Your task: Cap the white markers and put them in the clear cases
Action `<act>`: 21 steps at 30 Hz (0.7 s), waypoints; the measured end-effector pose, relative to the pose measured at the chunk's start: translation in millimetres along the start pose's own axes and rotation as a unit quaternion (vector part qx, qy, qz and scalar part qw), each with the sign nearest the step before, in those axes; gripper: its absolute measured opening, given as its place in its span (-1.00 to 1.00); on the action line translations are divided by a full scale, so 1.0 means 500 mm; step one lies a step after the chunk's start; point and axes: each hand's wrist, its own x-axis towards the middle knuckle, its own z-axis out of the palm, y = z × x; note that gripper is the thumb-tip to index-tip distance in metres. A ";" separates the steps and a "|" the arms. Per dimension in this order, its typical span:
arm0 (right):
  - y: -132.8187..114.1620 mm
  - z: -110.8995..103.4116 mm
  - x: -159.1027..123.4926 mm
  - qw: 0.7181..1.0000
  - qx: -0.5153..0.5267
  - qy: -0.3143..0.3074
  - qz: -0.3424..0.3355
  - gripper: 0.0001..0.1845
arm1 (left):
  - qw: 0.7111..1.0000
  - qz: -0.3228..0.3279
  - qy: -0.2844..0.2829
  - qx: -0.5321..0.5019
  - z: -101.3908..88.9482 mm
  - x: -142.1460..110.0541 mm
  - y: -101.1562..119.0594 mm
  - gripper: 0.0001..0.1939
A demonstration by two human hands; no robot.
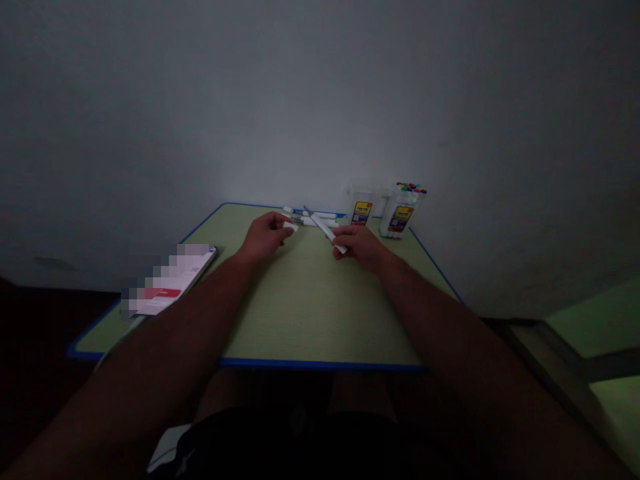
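Note:
My right hand (359, 247) grips an uncapped white marker (323, 227), its grey tip pointing up and to the left. In my left hand (266, 235) a small white marker cap (291, 227) is pinched between thumb and fingers. Behind the hands, several white markers (320, 221) lie near the table's back edge, partly covered by the held marker. A loose white cap (288, 209) lies at their left end. The cap and the marker in my hands are apart from each other.
At the back right of the blue-edged table (320, 320) stand a clear marker case (361, 203) and another case (401, 210) full of markers with coloured ends. A lit tablet or phone (175, 280), partly blurred, lies at the left. A wall rises behind the table.

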 end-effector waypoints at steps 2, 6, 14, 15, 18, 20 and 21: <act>0.001 0.001 0.001 1.000 -0.003 0.009 -0.008 -0.85 | 0.998 -0.028 0.005 -0.054 -0.002 0.001 0.004 -0.82; 0.004 0.001 0.003 0.999 -0.022 0.024 -0.016 -0.87 | 0.990 -0.073 0.014 -0.116 -0.005 0.003 0.010 -0.78; 0.012 -0.004 0.010 0.997 -0.052 0.042 -0.037 -0.92 | 0.985 -0.091 0.022 -0.142 -0.005 0.002 0.015 -0.80; 0.013 -0.004 0.010 0.997 -0.057 0.041 -0.040 -0.93 | 0.985 -0.091 0.021 -0.142 -0.005 0.002 0.015 -0.80; 0.014 -0.005 0.010 0.996 -0.069 0.035 -0.041 -0.92 | 0.986 -0.088 0.017 -0.140 -0.005 0.002 0.015 -0.81; 0.015 -0.005 0.010 0.996 -0.074 0.035 -0.040 -0.92 | 0.987 -0.088 0.019 -0.136 -0.005 0.002 0.014 -0.82; 0.015 -0.005 0.010 0.996 -0.076 0.034 -0.040 -0.92 | 0.987 -0.087 0.019 -0.134 -0.005 0.002 0.014 -0.82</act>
